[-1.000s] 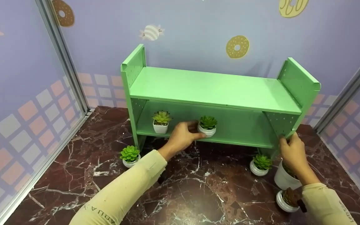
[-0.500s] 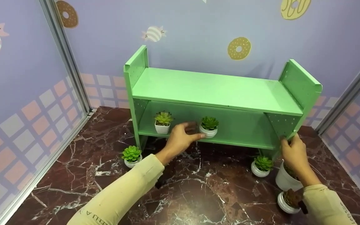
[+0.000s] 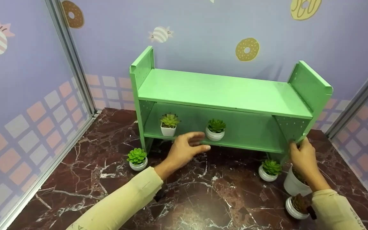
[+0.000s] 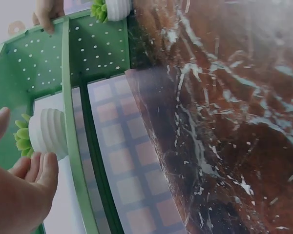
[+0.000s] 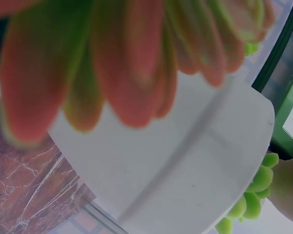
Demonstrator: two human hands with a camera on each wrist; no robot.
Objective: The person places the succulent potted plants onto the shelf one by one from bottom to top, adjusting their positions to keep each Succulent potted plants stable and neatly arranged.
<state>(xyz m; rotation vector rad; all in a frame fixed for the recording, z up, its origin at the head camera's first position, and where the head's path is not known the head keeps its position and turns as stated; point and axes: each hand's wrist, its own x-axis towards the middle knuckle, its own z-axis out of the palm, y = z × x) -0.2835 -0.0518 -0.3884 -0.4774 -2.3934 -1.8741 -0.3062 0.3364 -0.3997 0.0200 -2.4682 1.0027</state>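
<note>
A round plant pot (image 3: 216,131) sits near the front edge of the low green shelf (image 3: 251,140).
The left hand (image 3: 183,148) is just beside it, thumb and fingers apart; the right hand (image 3: 303,156) holds the shelf's right wall (image 3: 309,86). A square pot (image 3: 168,130) stands near the left end.

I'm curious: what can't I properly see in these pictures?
Head view: the plant in the large white pot, partly covered by the right forearm.
Right wrist view: the reddish leaves, blurred and cut off by the top edge.
Left wrist view: the upper white pot, cut off by the top edge.
</note>
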